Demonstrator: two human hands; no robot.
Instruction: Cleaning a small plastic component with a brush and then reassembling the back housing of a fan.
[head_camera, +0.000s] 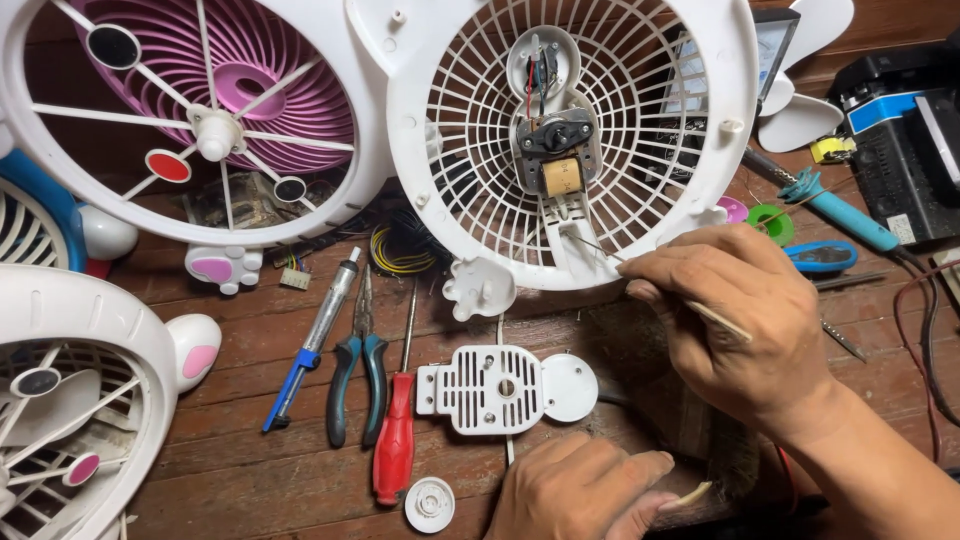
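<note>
My right hand (745, 320) pinches a thin stick (650, 285) whose long axis slants up-left from my grip toward the small motor (556, 150) in the white fan grille (640, 120), while my left hand (585, 490), curled and holding nothing, rests nearer me on the counter (250, 460).

I see soft, even light from above, weak shadows, sharp focus, and slight bending at the edges.

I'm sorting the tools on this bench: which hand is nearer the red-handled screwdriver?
Left. The left hand rests at the bottom edge, just right of the red-handled screwdriver. The right hand is farther right and higher, pinching a thin stick by the white fan grille.
</note>
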